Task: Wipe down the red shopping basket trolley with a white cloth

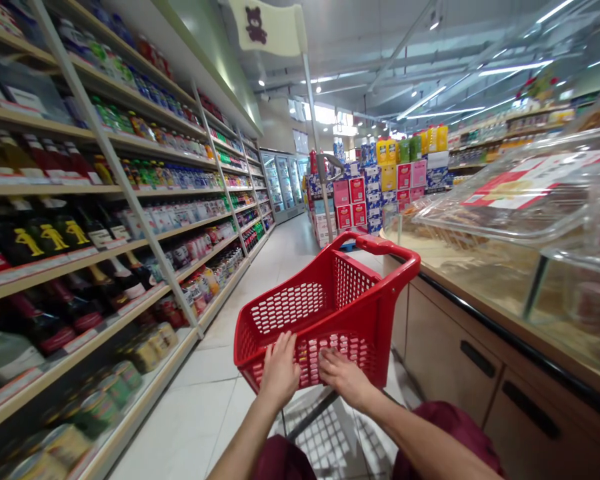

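A red plastic shopping cart (pixel 384 327) with perforated walls stands sideways right in front of me, its handle at the upper right. My left hand (pixel 281 368) lies against the near side of its basket, fingers stretched out toward the rim. To the right of it, my right hand (pixel 344 377) rests on the lower part of the same side wall, palm toward the cart and fingers apart. Neither hand holds anything that I can see. Patches of pink and yellow show through the wall holes; what they belong to I cannot make out.
Tall shelves (pixel 175 230) of bottles and cans run along the left. On the right is a wooden counter (pixel 445 333) with a clear lidded food tray (pixel 520 187). Stacked drink boxes (pixel 365 200) and a pole (pixel 314 120) with a bear flag stand ahead. Glass-door fridges (pixel 283 180) line the back.
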The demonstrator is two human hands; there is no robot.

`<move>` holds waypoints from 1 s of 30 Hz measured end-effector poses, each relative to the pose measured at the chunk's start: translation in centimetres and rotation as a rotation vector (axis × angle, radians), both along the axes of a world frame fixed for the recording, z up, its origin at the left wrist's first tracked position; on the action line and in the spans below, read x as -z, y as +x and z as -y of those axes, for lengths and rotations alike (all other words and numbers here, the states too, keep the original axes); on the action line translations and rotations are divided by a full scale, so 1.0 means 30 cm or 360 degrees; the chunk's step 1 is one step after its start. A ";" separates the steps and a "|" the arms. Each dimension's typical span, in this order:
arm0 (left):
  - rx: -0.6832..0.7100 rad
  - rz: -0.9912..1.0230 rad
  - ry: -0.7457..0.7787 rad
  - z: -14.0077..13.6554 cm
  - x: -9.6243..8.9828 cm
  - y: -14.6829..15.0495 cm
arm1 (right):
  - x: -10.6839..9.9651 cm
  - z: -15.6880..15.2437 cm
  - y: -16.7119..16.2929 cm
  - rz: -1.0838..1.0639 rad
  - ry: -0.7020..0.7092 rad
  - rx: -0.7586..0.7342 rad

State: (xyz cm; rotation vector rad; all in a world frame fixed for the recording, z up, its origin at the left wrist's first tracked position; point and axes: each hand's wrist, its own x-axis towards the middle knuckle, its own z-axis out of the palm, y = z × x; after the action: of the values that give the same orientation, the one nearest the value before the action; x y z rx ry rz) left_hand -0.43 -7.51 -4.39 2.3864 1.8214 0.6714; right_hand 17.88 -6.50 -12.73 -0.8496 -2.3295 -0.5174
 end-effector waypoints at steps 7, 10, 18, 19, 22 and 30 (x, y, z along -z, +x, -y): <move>-0.0075 -0.0258 0.0020 -0.001 0.023 0.059 | -0.151 -0.007 0.073 -0.0203 0.0177 0.0235; -0.0032 -0.0284 -0.0003 -0.009 0.015 0.089 | -0.112 -0.021 0.098 -0.0157 0.0222 0.0185; -0.0064 -0.0351 0.0110 -0.011 0.030 0.120 | -0.137 -0.032 0.161 -0.0292 0.0287 0.0259; -0.0056 -0.0356 0.0122 -0.009 0.031 0.128 | -0.147 -0.035 0.173 -0.0326 0.0290 0.0310; -0.0019 -0.0377 0.0139 -0.004 0.038 0.148 | -0.101 -0.024 0.216 -0.0238 0.0230 0.0260; -0.0077 -0.0469 0.0239 -0.006 0.031 0.178 | -0.099 -0.038 0.310 -0.0413 0.0234 0.0343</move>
State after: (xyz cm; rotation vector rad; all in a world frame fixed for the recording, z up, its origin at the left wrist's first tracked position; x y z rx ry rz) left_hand 4.93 -7.33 -5.33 2.6694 2.0091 0.4982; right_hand 27.18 -5.36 -9.76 -1.0369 -1.9526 -0.6206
